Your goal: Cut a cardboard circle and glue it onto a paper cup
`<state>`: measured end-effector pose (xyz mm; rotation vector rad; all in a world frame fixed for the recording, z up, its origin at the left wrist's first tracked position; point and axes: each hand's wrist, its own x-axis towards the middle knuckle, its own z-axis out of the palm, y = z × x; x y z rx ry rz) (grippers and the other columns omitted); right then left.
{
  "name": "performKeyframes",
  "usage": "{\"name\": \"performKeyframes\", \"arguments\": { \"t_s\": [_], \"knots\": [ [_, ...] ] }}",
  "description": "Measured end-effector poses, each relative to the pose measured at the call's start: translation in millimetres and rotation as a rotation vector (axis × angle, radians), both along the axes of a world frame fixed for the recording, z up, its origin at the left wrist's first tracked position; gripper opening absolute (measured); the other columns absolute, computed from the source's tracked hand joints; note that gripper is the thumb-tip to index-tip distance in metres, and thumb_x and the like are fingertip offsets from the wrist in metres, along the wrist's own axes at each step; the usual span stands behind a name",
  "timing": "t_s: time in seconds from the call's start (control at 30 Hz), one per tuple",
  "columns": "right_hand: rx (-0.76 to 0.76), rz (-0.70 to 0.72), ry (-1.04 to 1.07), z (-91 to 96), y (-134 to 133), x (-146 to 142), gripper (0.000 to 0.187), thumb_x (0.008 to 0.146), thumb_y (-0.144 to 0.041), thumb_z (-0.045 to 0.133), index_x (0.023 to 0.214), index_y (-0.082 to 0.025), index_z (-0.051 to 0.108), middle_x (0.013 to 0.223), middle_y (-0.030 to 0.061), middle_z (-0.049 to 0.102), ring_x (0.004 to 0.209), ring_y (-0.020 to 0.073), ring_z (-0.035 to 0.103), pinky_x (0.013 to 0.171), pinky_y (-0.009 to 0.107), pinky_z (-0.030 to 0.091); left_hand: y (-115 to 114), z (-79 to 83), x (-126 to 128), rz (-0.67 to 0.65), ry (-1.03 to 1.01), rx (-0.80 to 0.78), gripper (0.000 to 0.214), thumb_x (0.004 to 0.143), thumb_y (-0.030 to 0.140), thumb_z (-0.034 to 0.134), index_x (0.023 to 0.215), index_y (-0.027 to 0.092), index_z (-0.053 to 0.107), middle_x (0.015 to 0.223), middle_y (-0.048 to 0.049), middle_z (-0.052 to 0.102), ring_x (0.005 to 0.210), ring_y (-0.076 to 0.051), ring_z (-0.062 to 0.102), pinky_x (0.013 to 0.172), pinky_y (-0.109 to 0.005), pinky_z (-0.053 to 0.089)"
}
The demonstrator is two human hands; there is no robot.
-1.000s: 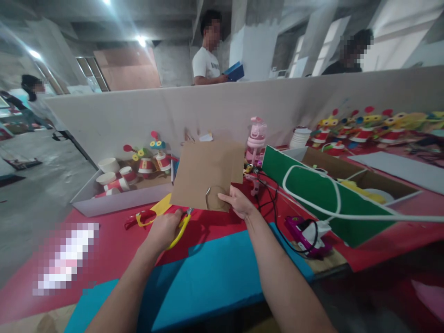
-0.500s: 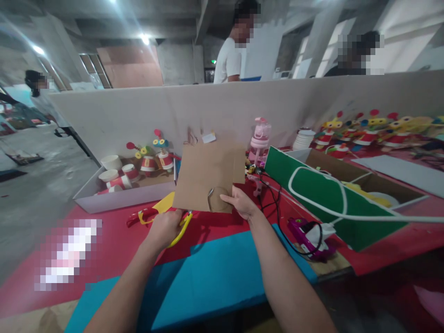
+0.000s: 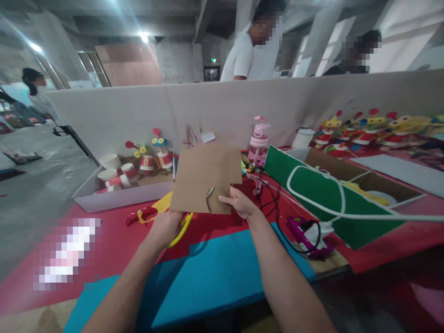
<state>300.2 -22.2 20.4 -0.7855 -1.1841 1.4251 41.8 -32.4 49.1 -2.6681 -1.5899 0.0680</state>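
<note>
Head view. Held brown cardboard point(image 3: 201, 171), off the tabletop and ahead of both hands, by its near right edge in the right hand point(image 3: 240, 202), thumb on top beside a curved cut. Closed the left hand point(image 3: 168, 227) round yellow-handled scissors point(image 3: 186, 229) at the cardboard's near left corner; showed a metal tip point(image 3: 210, 191) through the cut. Could not tell how wide the blades stood, nor the gap from the far edge to the white partition point(image 3: 149, 111). Showed open red tabletop point(image 3: 114, 240) left of the left hand, bounded ahead by a yellow piece point(image 3: 162, 202), a red object point(image 3: 133, 217) and a white box point(image 3: 121, 197). Crowded the right hand's outer side with a black cable point(image 3: 276, 199), a purple power strip point(image 3: 294, 231) and a green-sided box point(image 3: 277, 169). Spread a blue cover point(image 3: 215, 277) nearer than both hands, beneath the forearms.
</note>
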Motion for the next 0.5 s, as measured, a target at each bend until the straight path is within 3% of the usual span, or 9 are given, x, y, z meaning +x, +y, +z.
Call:
{"name": "performKeyframes", "arguments": {
  "t_s": [0.23, 0.5],
  "knots": [
    [-0.016, 0.021, 0.016, 0.1, -1.3, 3.8, 0.045, 0.066, -0.032, 0.081, 0.106, -0.021, 0.065, 0.104, 0.0055, 0.074, 0.097, 0.0238, 0.069, 0.089, 0.041, 0.054, 1.8, -1.3, 0.6, 0.009, 0.039, 0.039, 0.040, 0.095, 0.041, 0.033, 0.103, 0.018, 0.065, 0.095, -0.0168, 0.071, 0.087, -0.031, 0.069, 0.067, -0.034, 0.045],
    [0.005, -0.007, 0.018, -0.1, 0.9, 0.2, 0.044, 0.067, -0.030, 0.081, 0.108, -0.022, 0.066, 0.113, 0.0053, 0.072, 0.106, 0.0244, 0.066, 0.097, 0.042, 0.050, 5.9, -2.7, 0.1, 0.034, 0.050, 0.048, 0.038, 0.093, 0.037, 0.036, 0.101, 0.015, 0.066, 0.093, -0.0190, 0.071, 0.088, -0.032, 0.069, 0.069, -0.035, 0.046]
  ]
}}
